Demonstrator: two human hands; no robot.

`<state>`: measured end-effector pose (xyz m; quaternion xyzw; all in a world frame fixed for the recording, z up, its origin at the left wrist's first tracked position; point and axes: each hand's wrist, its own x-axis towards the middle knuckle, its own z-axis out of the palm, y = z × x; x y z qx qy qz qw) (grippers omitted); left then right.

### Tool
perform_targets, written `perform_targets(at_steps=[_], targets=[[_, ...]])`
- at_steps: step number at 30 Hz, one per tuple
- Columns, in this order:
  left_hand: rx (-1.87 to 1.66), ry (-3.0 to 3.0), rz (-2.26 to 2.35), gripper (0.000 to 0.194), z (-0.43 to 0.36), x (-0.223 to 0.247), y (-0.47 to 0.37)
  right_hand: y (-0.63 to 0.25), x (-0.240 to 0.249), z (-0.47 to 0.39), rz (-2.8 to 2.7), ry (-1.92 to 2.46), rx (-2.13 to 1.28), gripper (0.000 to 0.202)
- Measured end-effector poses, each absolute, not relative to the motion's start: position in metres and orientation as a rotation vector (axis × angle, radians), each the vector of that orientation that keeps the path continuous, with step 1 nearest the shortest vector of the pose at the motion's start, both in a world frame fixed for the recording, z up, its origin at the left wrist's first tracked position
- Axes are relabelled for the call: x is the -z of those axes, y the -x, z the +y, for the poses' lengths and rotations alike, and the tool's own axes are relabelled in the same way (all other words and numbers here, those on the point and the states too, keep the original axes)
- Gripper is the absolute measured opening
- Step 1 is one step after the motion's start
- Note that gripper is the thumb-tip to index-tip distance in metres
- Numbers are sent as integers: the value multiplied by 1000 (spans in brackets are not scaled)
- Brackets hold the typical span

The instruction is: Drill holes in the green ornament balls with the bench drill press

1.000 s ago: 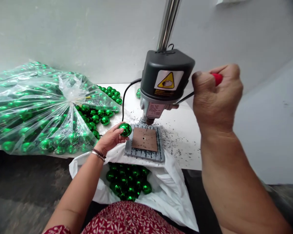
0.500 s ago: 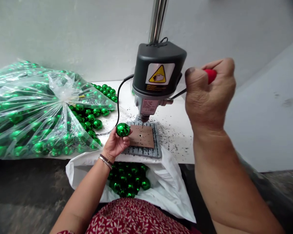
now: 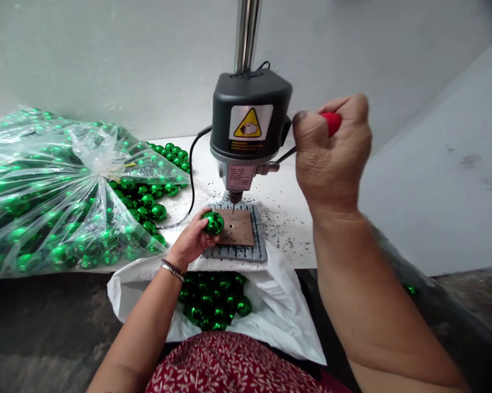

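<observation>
A shiny green ball (image 3: 213, 223) is held between the thumb and fingers of my left hand (image 3: 192, 237), over the left edge of a brown board (image 3: 241, 232). That board has a small hole and lies on the grey base (image 3: 238, 252) of a bench drill press (image 3: 252, 117). My right hand (image 3: 336, 153) is wrapped round the red knob (image 3: 331, 123) of the drill's lever, right of the motor housing. The thin drill bit (image 3: 233, 208) points down above the board, apart from the ball.
A knotted clear plastic bag (image 3: 102, 161) full of green balls fills the table's left side. More balls (image 3: 217, 297) lie in a white cloth (image 3: 287, 311) at my lap. Dark shavings (image 3: 285, 232) litter the white tabletop. A black cable (image 3: 193, 174) runs left of the drill.
My left hand has brought the ball slightly right, closer to the drill bit, and turned it. My right hand keeps its grip on the lever knob. The view has shifted a little.
</observation>
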<state>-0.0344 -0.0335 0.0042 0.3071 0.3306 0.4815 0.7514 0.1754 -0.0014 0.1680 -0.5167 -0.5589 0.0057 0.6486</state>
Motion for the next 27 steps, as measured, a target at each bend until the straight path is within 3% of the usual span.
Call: perform_targets(at_steps=[7,12,19,27], targets=[[-1058,-735,831,87,-34,-10,25,-179,-161,5,-1294,1121,82,28],[-982,-967,1002,64,-26,-12,19,-182,-160,6,-1339,1131,25,37],[-819,-1187,1157,43,-12,-17,10,-176,-171,-2,-1283,1171,-48,25],[-830,-1184,1168,56,-9,-18,11,-175,-175,-6,-1278,1135,-108,24]])
